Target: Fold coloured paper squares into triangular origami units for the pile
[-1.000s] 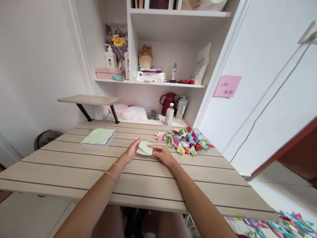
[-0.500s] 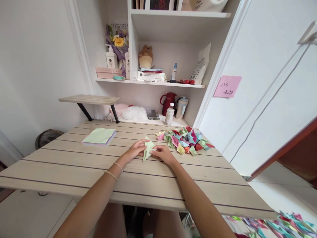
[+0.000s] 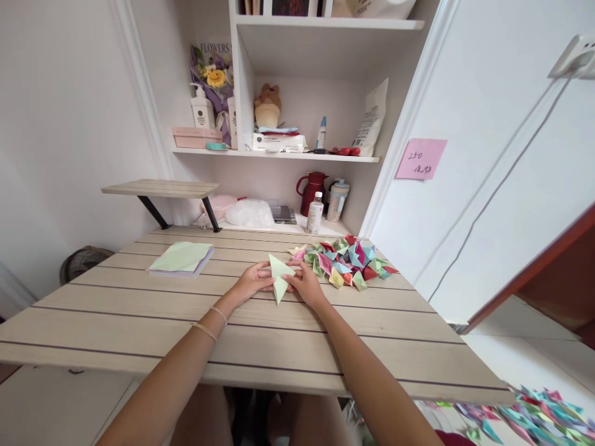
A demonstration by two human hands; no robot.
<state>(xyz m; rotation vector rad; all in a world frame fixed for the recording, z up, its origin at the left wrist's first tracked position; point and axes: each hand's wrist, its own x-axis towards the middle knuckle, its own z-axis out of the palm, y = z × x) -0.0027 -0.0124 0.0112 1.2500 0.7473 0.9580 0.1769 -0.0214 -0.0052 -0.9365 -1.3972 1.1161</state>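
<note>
A pale green folded paper (image 3: 279, 270) is held upright just above the slatted table, its points facing up and down. My left hand (image 3: 255, 279) grips its left side, fingers partly behind it. On the right edge, my right hand (image 3: 304, 282) pinches the paper between thumb and fingers. To the right lies a heap of small folded paper boats (image 3: 346, 260) in several colours. A stack of square paper sheets (image 3: 181, 257), light green on top, rests to the left.
A small raised wooden shelf (image 3: 160, 188) stands on black legs at the back left. A plastic bottle (image 3: 315, 214), a red jug (image 3: 310, 191) and a tumbler (image 3: 337, 201) stand at the back. More folded papers (image 3: 534, 415) lie below the table's right edge.
The folded paper has been turned and spread wider, with a larger face showing toward me. Both hands stay on it. The view has shifted slightly.
</note>
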